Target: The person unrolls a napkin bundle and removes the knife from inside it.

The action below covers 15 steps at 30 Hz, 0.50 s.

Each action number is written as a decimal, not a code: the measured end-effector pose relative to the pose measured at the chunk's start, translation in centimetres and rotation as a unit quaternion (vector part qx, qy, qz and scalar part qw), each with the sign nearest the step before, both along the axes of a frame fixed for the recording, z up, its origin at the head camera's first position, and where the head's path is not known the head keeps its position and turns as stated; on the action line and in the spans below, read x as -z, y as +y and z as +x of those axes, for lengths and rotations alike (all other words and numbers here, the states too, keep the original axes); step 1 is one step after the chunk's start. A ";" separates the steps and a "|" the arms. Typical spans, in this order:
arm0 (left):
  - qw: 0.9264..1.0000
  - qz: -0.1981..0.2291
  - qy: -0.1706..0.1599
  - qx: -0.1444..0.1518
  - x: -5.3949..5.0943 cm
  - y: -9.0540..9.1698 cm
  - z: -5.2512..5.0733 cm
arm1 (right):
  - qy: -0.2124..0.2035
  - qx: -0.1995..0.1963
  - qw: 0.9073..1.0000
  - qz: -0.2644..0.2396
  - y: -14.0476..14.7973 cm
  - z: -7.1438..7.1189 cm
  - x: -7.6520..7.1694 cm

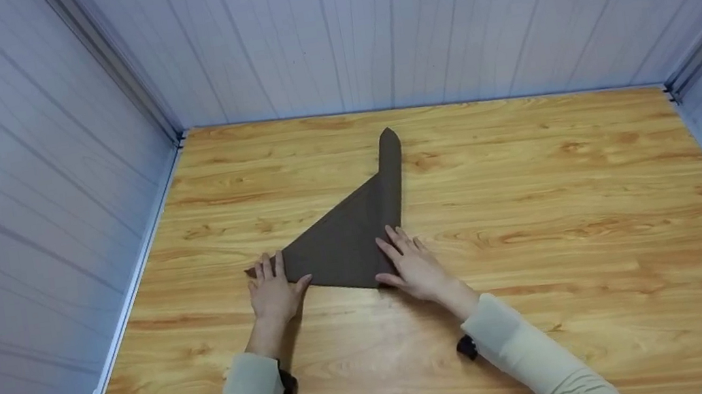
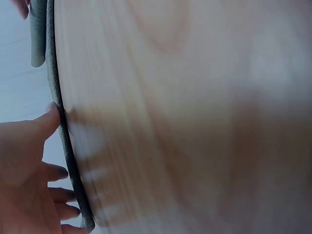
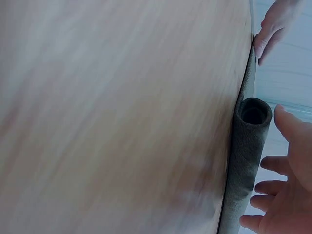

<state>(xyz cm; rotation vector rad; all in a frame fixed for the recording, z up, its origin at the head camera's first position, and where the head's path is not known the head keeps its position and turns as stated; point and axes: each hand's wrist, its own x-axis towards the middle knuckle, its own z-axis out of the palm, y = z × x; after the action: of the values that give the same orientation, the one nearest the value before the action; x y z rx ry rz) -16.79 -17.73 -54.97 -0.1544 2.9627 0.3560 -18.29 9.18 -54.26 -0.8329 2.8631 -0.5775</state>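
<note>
A dark grey-brown cloth [image 1: 337, 243] lies on the wooden table, flat and triangular on its left, with a rolled strip [image 1: 392, 170] along its right side. My left hand [image 1: 274, 298] rests on the cloth's left corner, fingers spread. On the lower part of the roll lies my right hand [image 1: 418, 271], its fingers extended. The left wrist view shows the left hand [image 2: 29, 170] at the cloth's edge [image 2: 73, 170]. In the right wrist view, the roll's hollow end [image 3: 253, 113] faces the camera beside the right hand [image 3: 290, 180].
The wooden table [image 1: 568, 228] extends around the cloth. Pale panels [image 1: 315, 37] stand behind it and at both sides, meeting the table's edges. A dark wrist device [image 1: 288, 384] is at the left sleeve, and another [image 1: 466, 348] at the right sleeve.
</note>
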 end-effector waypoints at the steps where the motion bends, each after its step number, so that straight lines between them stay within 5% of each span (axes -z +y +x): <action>1: 1.000 -0.001 0.008 0.005 0.1 0.0 0.0 | -0.001 -0.001 1.000 0.001 -0.1 -0.1 0.0; 5: 0.999 -0.007 0.023 0.024 0.2 0.0 0.0 | -0.005 -0.003 1.000 -0.002 -0.6 -0.3 0.0; 15: 1.000 0.003 0.001 0.027 0.3 0.0 -0.2 | -0.008 -0.008 1.000 -0.005 -1.9 -0.8 0.1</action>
<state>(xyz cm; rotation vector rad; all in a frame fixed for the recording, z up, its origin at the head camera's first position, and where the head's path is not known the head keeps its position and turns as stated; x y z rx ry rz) -16.94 -17.77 -55.25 -0.0743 2.9615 0.3580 -19.07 7.31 -54.38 -0.8481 2.8379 -0.5943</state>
